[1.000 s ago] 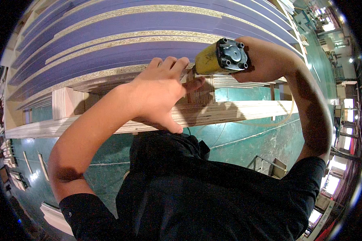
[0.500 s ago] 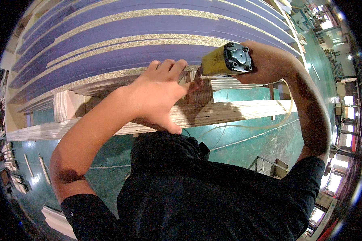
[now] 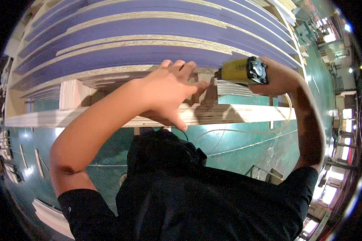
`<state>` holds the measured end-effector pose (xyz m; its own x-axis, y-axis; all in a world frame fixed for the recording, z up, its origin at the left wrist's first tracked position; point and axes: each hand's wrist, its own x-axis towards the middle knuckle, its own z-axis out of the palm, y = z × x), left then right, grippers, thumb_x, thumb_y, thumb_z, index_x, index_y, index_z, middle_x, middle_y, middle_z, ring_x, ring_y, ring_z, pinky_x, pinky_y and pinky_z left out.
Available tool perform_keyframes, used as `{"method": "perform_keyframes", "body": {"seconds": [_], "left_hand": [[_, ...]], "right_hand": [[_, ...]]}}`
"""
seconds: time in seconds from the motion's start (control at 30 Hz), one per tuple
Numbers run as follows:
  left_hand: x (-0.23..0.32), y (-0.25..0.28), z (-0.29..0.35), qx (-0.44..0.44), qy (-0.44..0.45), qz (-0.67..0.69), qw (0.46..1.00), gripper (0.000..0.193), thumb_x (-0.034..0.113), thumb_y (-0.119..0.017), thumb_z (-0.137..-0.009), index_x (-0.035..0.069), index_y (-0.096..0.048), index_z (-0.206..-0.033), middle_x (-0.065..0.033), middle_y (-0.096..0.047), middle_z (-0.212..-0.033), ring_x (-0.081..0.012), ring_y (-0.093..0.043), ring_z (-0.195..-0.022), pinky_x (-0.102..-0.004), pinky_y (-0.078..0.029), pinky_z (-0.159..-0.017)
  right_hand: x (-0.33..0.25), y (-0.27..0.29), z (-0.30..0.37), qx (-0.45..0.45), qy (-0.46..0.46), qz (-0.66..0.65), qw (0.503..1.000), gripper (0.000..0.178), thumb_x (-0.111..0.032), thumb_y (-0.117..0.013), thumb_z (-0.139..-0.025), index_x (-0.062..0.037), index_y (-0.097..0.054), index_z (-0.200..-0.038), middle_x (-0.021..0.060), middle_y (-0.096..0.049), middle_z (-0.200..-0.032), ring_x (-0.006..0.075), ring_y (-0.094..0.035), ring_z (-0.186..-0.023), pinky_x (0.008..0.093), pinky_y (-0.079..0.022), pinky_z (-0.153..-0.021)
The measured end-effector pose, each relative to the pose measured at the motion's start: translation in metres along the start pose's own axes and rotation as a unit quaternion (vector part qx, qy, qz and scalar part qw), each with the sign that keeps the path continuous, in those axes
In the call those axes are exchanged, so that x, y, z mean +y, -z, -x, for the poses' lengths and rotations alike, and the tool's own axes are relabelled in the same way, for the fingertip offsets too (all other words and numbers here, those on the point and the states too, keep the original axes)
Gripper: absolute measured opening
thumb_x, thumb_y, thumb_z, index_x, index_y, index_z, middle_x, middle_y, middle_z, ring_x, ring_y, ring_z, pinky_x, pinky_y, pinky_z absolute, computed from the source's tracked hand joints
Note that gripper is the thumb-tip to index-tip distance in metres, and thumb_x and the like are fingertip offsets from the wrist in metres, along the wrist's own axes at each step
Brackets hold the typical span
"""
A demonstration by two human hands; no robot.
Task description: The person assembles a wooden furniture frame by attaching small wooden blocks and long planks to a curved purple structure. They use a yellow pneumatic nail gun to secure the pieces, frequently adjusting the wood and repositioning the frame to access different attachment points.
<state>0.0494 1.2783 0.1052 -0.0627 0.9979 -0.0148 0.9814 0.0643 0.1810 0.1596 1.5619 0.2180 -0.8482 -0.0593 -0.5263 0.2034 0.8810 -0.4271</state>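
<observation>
My right hand (image 3: 276,76) is closed round a yellow nail gun (image 3: 236,71) with a black and silver end cap. The gun's nose points left, at the upper end of a short wooden block (image 3: 207,93). Spread wide, my left hand (image 3: 167,91) lies across the wooden frame, its fingertips at the far rail and its thumb over the near plywood beam (image 3: 241,115). One finger reaches to the block's side. Whether the gun's nose touches the wood, I cannot tell.
Purple-faced chipboard panels (image 3: 149,54) stand in rows beyond the frame. A pale air hose (image 3: 290,114) loops down from the gun side. Another plywood block (image 3: 74,94) joins the frame at left. Wood strips (image 3: 39,162) lie on the green floor (image 3: 241,140).
The nail gun and my right hand have shifted right and slightly nearer. My left hand has slid a little right, still spread over the frame. The view has also shifted slightly.
</observation>
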Motion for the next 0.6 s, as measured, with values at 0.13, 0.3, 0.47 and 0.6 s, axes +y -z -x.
{"method": "perform_keyframes", "body": {"seconds": [0.13,0.3,0.47,0.6], "left_hand": [[0.021,0.006,0.024,0.091,0.006,0.026,0.995,0.061,0.043,-0.08,-0.073,0.009,-0.065,-0.122,-0.0187,-0.061,-0.125,-0.0348,-0.055,-0.123,-0.057,-0.043,-0.101],[0.055,-0.01,0.11,0.267,-0.146,0.198,0.932,0.013,0.013,-0.066,-0.074,0.008,-0.069,-0.086,-0.0081,-0.057,-0.07,-0.029,-0.06,-0.067,-0.0433,-0.046,-0.063],[0.063,-0.063,0.23,0.331,-0.05,0.292,0.896,0.013,0.013,-0.068,-0.083,0.01,-0.07,-0.095,-0.0085,-0.063,-0.072,-0.0271,-0.063,-0.068,-0.0428,-0.048,-0.065],[0.056,-0.095,0.338,0.331,0.043,0.366,0.869,0.018,0.014,-0.065,-0.091,0.011,-0.071,-0.107,-0.0106,-0.068,-0.077,-0.0261,-0.064,-0.065,-0.0409,-0.048,-0.068]], "right_hand": [[-0.011,-0.015,0.036,0.087,-0.022,0.096,0.991,0.048,-0.018,-0.082,-0.07,-0.0053,-0.065,-0.113,0.0132,-0.072,-0.101,0.0255,-0.069,-0.09,0.0377,-0.056,-0.085],[-0.047,-0.079,0.104,-0.011,0.004,-0.003,1.0,0.046,-0.023,-0.085,-0.071,-0.0047,-0.066,-0.109,0.0134,-0.069,-0.1,0.0268,-0.066,-0.092,0.0388,-0.055,-0.083],[-0.103,-0.187,0.082,-0.159,0.067,-0.083,0.981,0.045,-0.027,-0.089,-0.072,-0.004,-0.068,-0.105,0.0137,-0.065,-0.1,0.028,-0.064,-0.093,0.0399,-0.053,-0.08],[-0.093,-0.324,0.009,-0.177,-0.136,0.08,0.971,0.055,-0.04,-0.084,-0.075,-0.0051,-0.066,-0.113,0.0154,-0.071,-0.102,0.0271,-0.068,-0.089,0.0383,-0.054,-0.081]]}}
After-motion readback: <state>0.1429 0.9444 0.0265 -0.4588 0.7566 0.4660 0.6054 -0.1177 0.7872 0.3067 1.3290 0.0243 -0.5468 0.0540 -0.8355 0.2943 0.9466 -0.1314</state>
